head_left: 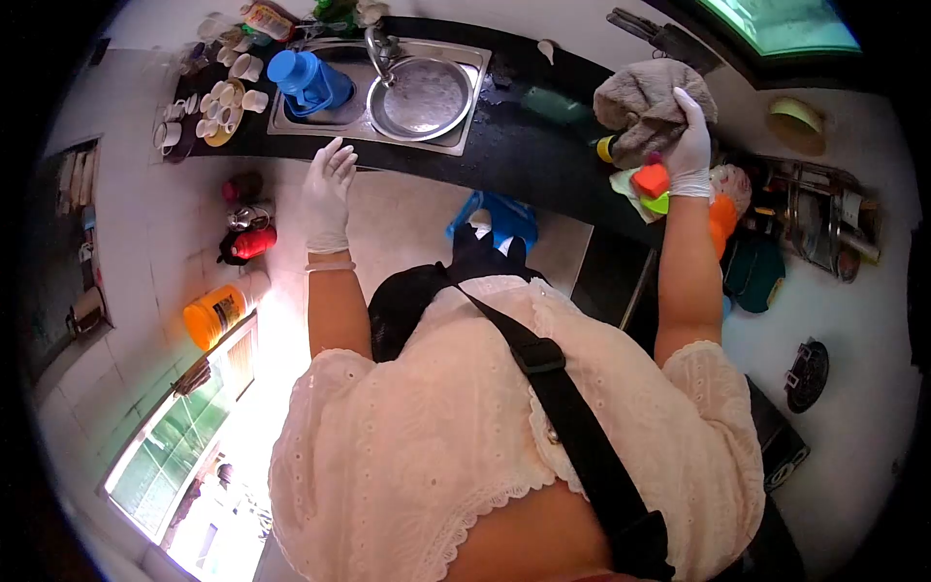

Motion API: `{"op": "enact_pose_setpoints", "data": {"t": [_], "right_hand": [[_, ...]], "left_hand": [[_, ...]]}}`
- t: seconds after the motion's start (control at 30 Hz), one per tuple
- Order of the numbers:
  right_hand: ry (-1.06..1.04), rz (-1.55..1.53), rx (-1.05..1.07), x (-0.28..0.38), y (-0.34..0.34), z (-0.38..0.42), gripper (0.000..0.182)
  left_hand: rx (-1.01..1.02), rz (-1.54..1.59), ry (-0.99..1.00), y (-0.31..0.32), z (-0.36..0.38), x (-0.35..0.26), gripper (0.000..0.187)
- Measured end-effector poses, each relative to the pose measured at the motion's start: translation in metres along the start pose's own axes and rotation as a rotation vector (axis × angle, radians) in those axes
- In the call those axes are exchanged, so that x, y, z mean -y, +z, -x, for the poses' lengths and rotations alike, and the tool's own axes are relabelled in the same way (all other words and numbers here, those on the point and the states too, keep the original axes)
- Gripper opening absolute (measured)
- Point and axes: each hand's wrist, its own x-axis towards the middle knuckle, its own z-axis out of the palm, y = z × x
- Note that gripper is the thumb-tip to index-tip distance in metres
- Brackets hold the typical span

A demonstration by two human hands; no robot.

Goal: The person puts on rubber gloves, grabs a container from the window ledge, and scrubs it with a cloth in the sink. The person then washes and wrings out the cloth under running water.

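Note:
My right hand (690, 150), in a white glove, grips a crumpled grey-brown cloth (635, 109) at the right end of the black counter (543, 160). The palm side of that hand is hidden. Just below the cloth are a yellow cap (606, 148), a red-orange item (651, 179) and a lime-green item (657, 203). My left hand (330, 194), also gloved, hovers in front of the counter's edge with fingers stretched out and nothing in it. Nearest to it is the steel sink (446, 147).
A blue jug (312, 82) stands in the sink's left side, and a round metal basin (427, 131) sits under the faucet (380, 53). Several white cups (246, 68) crowd the left end. A blue bin (504, 218) is on the floor beneath the counter.

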Motion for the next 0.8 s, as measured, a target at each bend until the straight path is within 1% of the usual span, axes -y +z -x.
{"op": "enact_pose_setpoints", "data": {"t": [0.07,0.17,0.2,0.27,0.3,0.33,0.37,0.4,0.43,0.47,0.5,0.53,0.57,0.6,0.67,0.73,0.77,0.8], "right_hand": [[-0.021,-0.034,-0.054,0.008,0.009,0.005,0.031],[-0.072,-0.071,-0.031,0.015,0.016,0.005,0.03],[-0.044,-0.054,-0.019,0.017,0.011,0.004,0.029],[-0.031,-0.029,0.018,0.019,0.001,-0.006,0.026],[-0.045,0.041,-0.009,0.019,0.001,-0.009,0.023],[-0.101,0.016,0.009,0.017,0.003,-0.014,0.02],[-0.11,0.015,0.026,0.019,0.009,-0.012,0.019],[-0.119,0.014,0.042,0.022,0.015,-0.011,0.017],[-0.185,0.064,0.047,0.02,0.004,-0.021,0.028],[-0.161,0.065,0.035,0.029,0.015,-0.012,0.027],[-0.108,0.125,0.189,0.047,0.031,0.006,0.028],[-0.218,0.177,0.177,0.05,0.032,-0.001,0.03],[-0.327,0.229,0.157,0.052,0.033,-0.008,0.033],[-0.296,0.188,0.198,0.057,0.03,-0.016,0.036],[-0.434,0.119,0.202,0.078,0.047,-0.022,0.04],[-0.406,0.104,0.263,0.117,0.079,-0.007,0.041],[-0.374,0.101,0.292,0.132,0.09,-0.002,0.041],[-0.39,0.106,0.359,0.14,0.085,-0.028,0.048]], "left_hand": [[-0.015,-0.085,0.066,0.001,-0.005,-0.007,0.039],[-0.032,-0.174,0.134,0.001,-0.009,-0.019,0.038],[-0.034,-0.199,0.152,0.001,-0.008,-0.025,0.038],[-0.047,-0.252,0.128,-0.005,-0.003,-0.036,0.037],[-0.042,-0.272,0.136,-0.007,-0.003,-0.04,0.036],[-0.016,-0.238,0.23,-0.014,-0.004,-0.035,0.036],[-0.001,-0.164,0.155,-0.026,-0.015,-0.036,0.035],[-0.105,-0.131,-0.114,-0.038,-0.037,-0.042,0.037],[-0.114,-0.15,0.104,-0.015,-0.012,-0.04,0.037],[-0.073,-0.119,0.117,-0.02,-0.018,-0.038,0.037],[-0.026,-0.087,0.332,0.007,-0.003,-0.035,0.034],[0.016,-0.078,0.283,-0.011,-0.035,-0.026,0.032],[-0.015,-0.113,0.189,0.005,-0.029,-0.035,0.03],[0.001,-0.19,0.239,0.015,-0.027,-0.033,0.031],[0.052,-0.163,0.243,0.037,-0.033,-0.029,0.03],[0.12,-0.108,0.156,0.042,-0.059,-0.016,0.032],[0.091,-0.08,0.131,0.057,-0.055,-0.017,0.033],[0.099,-0.079,0.137,0.061,-0.058,-0.019,0.033]]}}
